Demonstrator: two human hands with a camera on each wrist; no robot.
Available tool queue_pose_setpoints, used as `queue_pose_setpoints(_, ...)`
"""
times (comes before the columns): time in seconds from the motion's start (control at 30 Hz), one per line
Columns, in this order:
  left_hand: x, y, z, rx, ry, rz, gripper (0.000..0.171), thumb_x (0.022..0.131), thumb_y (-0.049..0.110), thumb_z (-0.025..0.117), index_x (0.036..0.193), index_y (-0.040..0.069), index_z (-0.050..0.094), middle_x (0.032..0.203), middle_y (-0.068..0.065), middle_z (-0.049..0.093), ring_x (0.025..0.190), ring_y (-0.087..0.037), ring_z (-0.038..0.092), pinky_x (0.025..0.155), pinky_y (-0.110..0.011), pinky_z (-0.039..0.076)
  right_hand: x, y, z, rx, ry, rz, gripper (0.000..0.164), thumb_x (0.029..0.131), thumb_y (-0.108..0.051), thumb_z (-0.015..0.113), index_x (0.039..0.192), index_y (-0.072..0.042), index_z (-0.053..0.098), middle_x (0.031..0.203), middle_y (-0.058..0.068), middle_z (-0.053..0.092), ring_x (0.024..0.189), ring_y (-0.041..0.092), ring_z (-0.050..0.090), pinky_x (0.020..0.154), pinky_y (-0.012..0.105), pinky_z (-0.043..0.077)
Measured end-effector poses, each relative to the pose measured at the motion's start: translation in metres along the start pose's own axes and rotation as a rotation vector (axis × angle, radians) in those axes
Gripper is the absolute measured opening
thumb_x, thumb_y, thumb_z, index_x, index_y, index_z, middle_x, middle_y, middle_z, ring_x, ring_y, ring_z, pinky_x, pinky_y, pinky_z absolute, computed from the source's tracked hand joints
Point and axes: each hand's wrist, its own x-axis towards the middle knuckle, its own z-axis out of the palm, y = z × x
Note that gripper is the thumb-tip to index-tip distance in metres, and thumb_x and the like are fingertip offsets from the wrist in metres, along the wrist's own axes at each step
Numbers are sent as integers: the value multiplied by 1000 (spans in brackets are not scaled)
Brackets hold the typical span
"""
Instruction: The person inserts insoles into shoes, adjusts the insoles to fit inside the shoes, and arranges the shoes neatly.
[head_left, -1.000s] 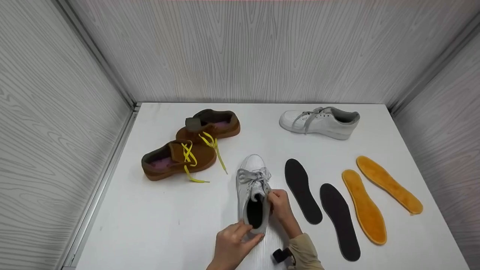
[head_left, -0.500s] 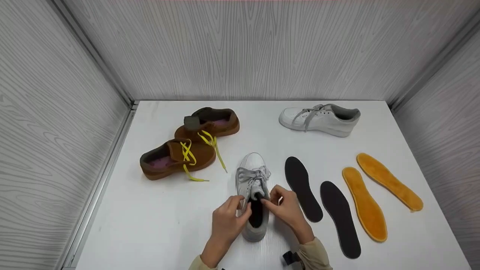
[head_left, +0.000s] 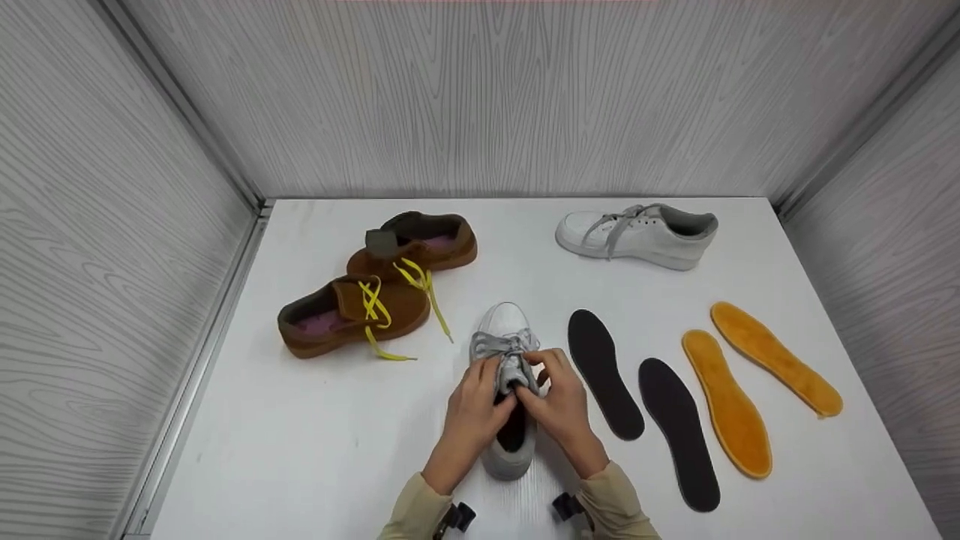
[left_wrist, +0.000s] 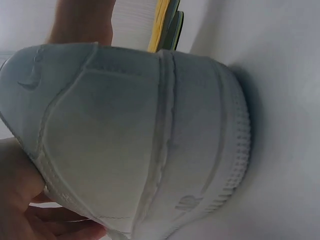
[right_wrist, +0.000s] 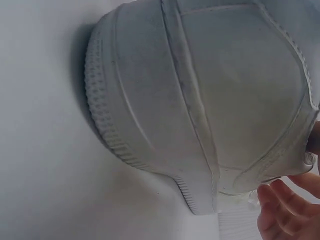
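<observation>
The white shoe (head_left: 507, 463) is set upright on the table (head_left: 337, 450), its toe pointed away from the person; it is held between the left hand (head_left: 471, 405) and the right hand (head_left: 562, 397), the fingers of both curled narrowly in around the tongue (head_left: 513, 373), though whether tongue or collar is pinched cannot be told; half a second earlier, both hands were placed nearer the heel; the brown shoes (head_left: 352, 311), second white shoe (head_left: 637, 236), black insoles (head_left: 606, 375) and orange insoles (head_left: 727, 405) have been left undisturbed.
</observation>
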Motion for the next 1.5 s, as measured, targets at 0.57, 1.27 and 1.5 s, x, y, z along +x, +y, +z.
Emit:
queue_pose_setpoints(0.57, 41, -18, -23, -32, -113, 157, 29, 91, 16, 67, 66, 12, 53, 52, 4, 43, 47, -14, 43, 48, -32, 38, 23, 6, -9, -15, 50, -59, 10, 77, 0, 74, 78, -10, 74, 70, -2, 65, 56, 12, 62, 51, 29, 50)
queue_pose_setpoints(1.27, 70, -56, 4, -377, -316, -93, 41, 102, 27, 53, 66, 15, 40, 58, 7, 35, 54, -10, 36, 55, -26, 31, 44, 21, 12, 129, -156, 243, 31, 98, -14, 56, 68, -9, 50, 60, -10, 39, 54, 8, 37, 53, 25, 31)
queue_pose_setpoints(1.5, 65, -59, 9, -513, -316, -144, 41, 103, 28, 53, 66, 13, 44, 58, 7, 37, 55, -10, 37, 56, -26, 33, 44, 25, 15, 259, -196, 343, 32, 100, -13, 55, 69, -8, 48, 63, -6, 39, 60, 11, 39, 59, 25, 32)
